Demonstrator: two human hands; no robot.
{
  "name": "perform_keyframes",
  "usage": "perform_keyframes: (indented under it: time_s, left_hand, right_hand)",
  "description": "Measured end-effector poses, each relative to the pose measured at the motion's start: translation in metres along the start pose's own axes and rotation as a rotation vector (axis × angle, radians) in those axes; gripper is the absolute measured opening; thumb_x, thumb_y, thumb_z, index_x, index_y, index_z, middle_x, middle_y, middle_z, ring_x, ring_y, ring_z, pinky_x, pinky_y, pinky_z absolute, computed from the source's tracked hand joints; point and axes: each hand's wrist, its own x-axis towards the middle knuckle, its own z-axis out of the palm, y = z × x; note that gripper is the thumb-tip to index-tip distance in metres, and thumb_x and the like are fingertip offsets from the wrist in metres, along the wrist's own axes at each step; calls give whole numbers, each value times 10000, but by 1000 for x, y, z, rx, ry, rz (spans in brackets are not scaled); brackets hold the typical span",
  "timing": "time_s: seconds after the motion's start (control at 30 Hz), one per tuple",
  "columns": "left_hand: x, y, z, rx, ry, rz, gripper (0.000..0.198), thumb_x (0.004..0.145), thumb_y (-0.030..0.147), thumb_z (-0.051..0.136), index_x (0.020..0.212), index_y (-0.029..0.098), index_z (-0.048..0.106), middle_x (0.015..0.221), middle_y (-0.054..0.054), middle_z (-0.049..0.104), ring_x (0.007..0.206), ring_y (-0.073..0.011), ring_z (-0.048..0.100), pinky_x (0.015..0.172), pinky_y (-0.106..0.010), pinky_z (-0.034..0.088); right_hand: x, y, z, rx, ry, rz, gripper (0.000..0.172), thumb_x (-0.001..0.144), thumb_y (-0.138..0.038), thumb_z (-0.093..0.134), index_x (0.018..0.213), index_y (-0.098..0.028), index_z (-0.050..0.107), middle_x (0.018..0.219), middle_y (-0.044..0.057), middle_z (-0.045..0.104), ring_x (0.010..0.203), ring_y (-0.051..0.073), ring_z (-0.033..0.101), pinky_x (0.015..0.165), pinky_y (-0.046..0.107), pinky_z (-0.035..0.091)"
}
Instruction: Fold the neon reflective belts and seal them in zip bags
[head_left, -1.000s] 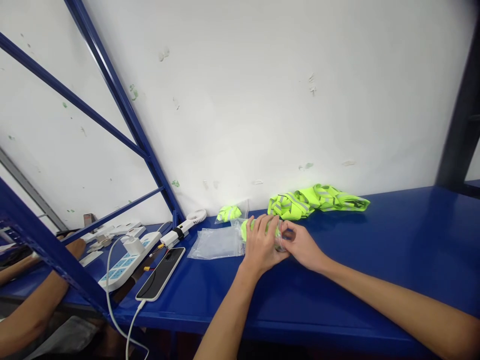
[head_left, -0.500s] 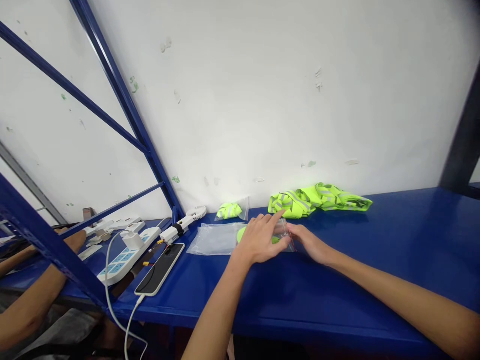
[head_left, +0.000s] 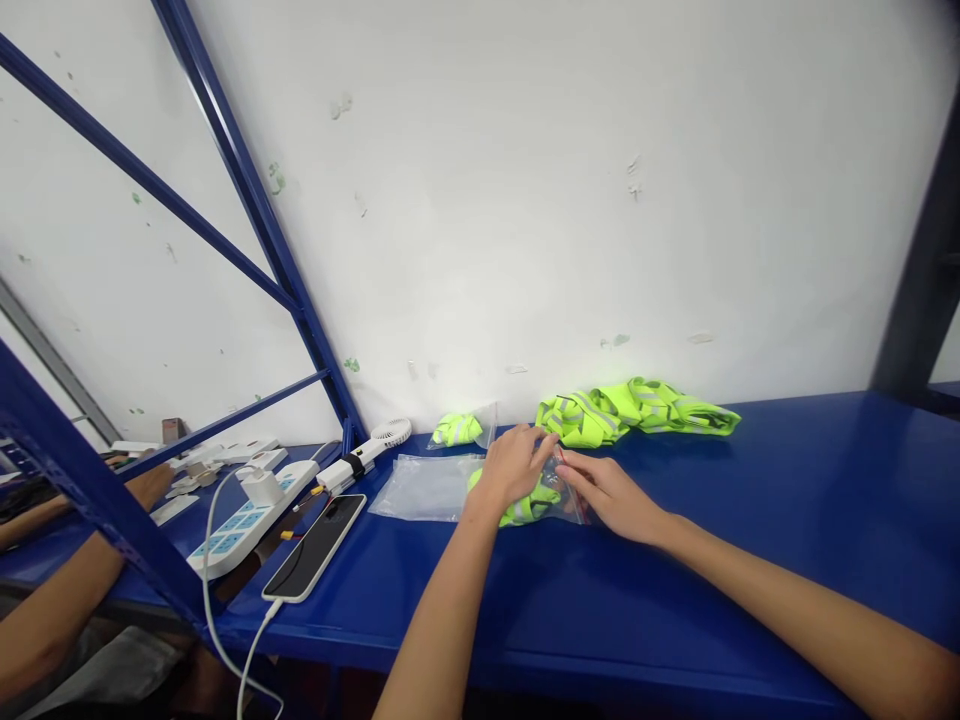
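Note:
A clear zip bag with a red seal line lies on the blue table, a folded neon-yellow reflective vest inside it. My left hand reaches over the bag, thumb and fingers closed at the far end of its seal. From the right, my right hand pinches the sealing edge between thumb and fingers. Left of my hands lie flat clear plastic bags. Behind them sits another bagged yellow vest. Loose yellow reflective vests are heaped against the wall.
On the left are a phone on a charging cable, a power strip and a white handheld fan. A blue metal frame rises there. Beyond it, another person's arms rest at the table.
My left hand has drawn back slightly and its thumb has come in to the seal, exposing more of the bagged vest. My right hand still grips the edge. The view has shifted slightly.

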Motion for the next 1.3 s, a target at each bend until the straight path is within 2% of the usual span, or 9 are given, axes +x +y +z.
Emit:
perform_keyframes:
  time_s: [0.1, 0.2, 0.4, 0.67, 0.77, 0.9, 1.0, 1.13, 1.3]
  left_hand:
    - [0, -4, 8, -9, 42, -18, 485, 991, 481, 243, 894, 224, 642, 849, -33, 590, 807, -170, 577, 699, -262, 383]
    - [0, -6, 14, -26, 69, -32, 500, 995, 464, 234, 836, 216, 638, 806, -23, 539, 770, -159, 550, 678, -262, 377]
    - [-2, -5, 17, -135, 118, -34, 309, 949, 380, 409, 796, 199, 608, 847, -13, 550, 791, -148, 551, 714, -262, 385]
    - [-3, -9, 21, -281, 40, -62, 222, 949, 329, 374, 886, 210, 551, 744, 14, 623, 707, -156, 572, 649, -254, 380]
    - [-2, -10, 18, -290, 25, -57, 218, 949, 334, 376, 913, 212, 553, 786, 2, 648, 736, -163, 592, 653, -252, 391]
    - [0, -10, 13, -239, 41, -79, 209, 960, 331, 360, 957, 222, 539, 854, -13, 668, 772, -174, 609, 662, -259, 398]
    - [0, -9, 12, -177, 61, -108, 202, 972, 328, 343, 978, 230, 519, 861, -14, 676, 775, -178, 619, 664, -264, 395]
    - [-1, -5, 14, -74, 93, -129, 210, 987, 343, 319, 1001, 238, 501, 896, -22, 684, 813, -195, 636, 678, -276, 394]
    - [-2, -1, 18, -15, 124, -163, 219, 993, 346, 310, 1028, 236, 496, 937, -36, 689, 841, -202, 649, 692, -280, 405]
  right_hand:
    - [3, 8, 0, 61, 40, 55, 437, 926, -473, 471, 1249, -193, 560, 751, 22, 681, 470, 167, 620, 522, 304, 507]
    - [4, 14, 2, 60, 100, 74, 495, 899, -477, 513, 1303, -191, 535, 674, 5, 656, 427, 167, 597, 491, 306, 501]
    - [4, 11, 6, 22, 259, 37, 235, 853, -430, 592, 938, -211, 577, 641, -31, 583, 470, 129, 547, 508, 257, 447]
    - [11, 14, 4, 228, 215, 136, 275, 743, -386, 691, 716, -202, 489, 631, -46, 517, 519, 118, 527, 517, 248, 434]
    - [13, 15, 1, 334, 182, 247, 313, 699, -387, 722, 868, -199, 538, 611, -58, 530, 469, 125, 520, 472, 258, 443]
    - [11, 15, -3, 194, 63, 313, 406, 779, -407, 651, 1086, -144, 611, 517, -61, 525, 428, 119, 477, 475, 253, 404]
    - [11, 19, -5, 62, -4, 264, 325, 811, -423, 615, 920, -131, 706, 587, -7, 589, 494, 121, 499, 507, 251, 388]
    - [12, 28, -2, -13, 71, 167, 303, 800, -420, 629, 866, -145, 736, 740, 45, 688, 663, 178, 592, 622, 273, 446]
    - [12, 30, 0, 49, 37, 167, 350, 834, -465, 566, 791, -152, 715, 613, 23, 647, 558, 168, 582, 558, 269, 449]
